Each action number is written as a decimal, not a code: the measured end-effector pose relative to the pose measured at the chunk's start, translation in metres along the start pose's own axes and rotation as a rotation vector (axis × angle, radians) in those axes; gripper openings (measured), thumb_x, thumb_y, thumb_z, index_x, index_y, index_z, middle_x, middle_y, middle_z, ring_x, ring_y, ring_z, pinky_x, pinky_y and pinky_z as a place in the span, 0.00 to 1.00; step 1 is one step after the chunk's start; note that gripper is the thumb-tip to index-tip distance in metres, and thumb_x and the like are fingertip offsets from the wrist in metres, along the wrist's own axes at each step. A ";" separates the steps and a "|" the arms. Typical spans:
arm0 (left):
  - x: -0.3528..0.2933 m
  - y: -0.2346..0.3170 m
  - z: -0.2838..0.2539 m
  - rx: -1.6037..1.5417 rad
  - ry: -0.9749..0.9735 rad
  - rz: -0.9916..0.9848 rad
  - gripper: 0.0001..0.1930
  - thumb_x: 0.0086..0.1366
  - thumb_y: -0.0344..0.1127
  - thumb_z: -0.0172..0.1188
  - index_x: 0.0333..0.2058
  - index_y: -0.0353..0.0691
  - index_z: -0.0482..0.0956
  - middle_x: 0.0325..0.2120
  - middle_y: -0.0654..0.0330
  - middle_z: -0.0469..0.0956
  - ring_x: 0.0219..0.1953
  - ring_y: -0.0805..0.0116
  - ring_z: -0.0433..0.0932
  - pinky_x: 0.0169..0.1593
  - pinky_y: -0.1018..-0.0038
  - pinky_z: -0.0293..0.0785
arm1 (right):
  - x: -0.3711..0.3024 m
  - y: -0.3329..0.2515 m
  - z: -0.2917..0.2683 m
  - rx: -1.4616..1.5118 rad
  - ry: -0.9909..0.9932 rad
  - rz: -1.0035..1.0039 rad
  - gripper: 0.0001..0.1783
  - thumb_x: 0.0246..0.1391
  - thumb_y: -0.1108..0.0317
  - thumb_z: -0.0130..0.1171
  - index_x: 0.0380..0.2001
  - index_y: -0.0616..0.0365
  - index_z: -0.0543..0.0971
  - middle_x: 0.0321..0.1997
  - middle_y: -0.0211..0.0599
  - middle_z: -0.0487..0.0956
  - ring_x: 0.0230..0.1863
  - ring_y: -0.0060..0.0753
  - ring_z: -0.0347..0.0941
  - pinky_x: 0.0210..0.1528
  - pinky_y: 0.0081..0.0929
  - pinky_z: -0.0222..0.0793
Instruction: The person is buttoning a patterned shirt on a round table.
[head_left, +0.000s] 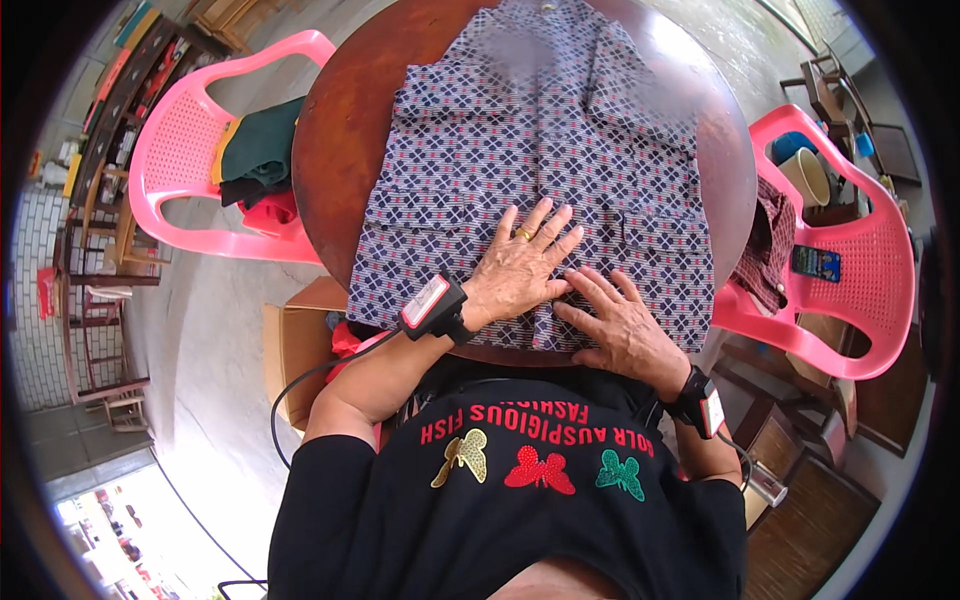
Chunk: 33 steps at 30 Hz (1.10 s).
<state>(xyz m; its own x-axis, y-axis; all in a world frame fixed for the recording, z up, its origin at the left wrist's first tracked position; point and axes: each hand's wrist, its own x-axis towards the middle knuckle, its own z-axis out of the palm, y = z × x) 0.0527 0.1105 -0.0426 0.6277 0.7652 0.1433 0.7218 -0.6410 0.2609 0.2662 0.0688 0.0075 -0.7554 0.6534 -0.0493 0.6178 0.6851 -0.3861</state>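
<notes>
One patterned garment (540,165) lies spread across the round brown worktop (340,130) I watch from afar, its near part beneath the left hand (518,262), fingers spread slightly apart, and the right hand (628,325), nearer and rightward, fingers also apart, with pink chairs (185,130) left and right.

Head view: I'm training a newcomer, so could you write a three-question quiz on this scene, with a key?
1. True or false: the left hand and the right hand both rest on the patterned shirt.
2. Which hand wears a ring? A) left B) right C) neither
3. Fill in: the plastic chairs beside the round table are ____.

Key: 1. true; 2. A; 3. pink.
</notes>
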 end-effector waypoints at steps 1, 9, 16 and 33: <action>0.001 0.001 -0.002 -0.008 -0.018 -0.008 0.34 0.58 0.53 0.58 0.61 0.48 0.62 0.65 0.55 0.52 0.68 0.53 0.47 0.64 0.45 0.45 | -0.001 0.002 -0.001 0.071 0.023 -0.047 0.39 0.35 0.55 0.69 0.55 0.50 0.70 0.63 0.43 0.62 0.65 0.47 0.56 0.64 0.50 0.52; -0.003 0.002 -0.009 -0.040 -0.006 0.034 0.36 0.54 0.54 0.62 0.60 0.48 0.64 0.64 0.53 0.54 0.67 0.49 0.50 0.62 0.47 0.50 | -0.006 0.023 -0.006 0.012 0.118 0.064 0.31 0.40 0.67 0.66 0.52 0.51 0.72 0.61 0.42 0.65 0.64 0.45 0.59 0.60 0.42 0.58; -0.044 -0.003 -0.058 -0.154 -0.301 0.243 0.42 0.45 0.52 0.69 0.59 0.48 0.64 0.62 0.52 0.58 0.64 0.49 0.54 0.61 0.51 0.52 | -0.032 0.034 -0.025 0.039 0.028 0.129 0.32 0.38 0.67 0.67 0.52 0.48 0.73 0.62 0.39 0.65 0.65 0.45 0.58 0.61 0.43 0.57; -0.152 -0.047 -0.093 -0.101 -0.171 -0.240 0.38 0.37 0.37 0.73 0.53 0.53 0.73 0.60 0.54 0.60 0.65 0.52 0.56 0.63 0.54 0.54 | -0.133 0.061 0.014 0.099 0.283 0.587 0.44 0.29 0.93 0.52 0.54 0.44 0.73 0.65 0.42 0.62 0.61 0.50 0.65 0.56 0.37 0.68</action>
<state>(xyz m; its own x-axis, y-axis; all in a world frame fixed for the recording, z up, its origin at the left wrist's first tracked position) -0.1039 0.0296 0.0125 0.4891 0.8672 -0.0940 0.8280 -0.4277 0.3627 0.4006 0.0190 -0.0224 -0.2045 0.9781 -0.0387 0.8763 0.1653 -0.4524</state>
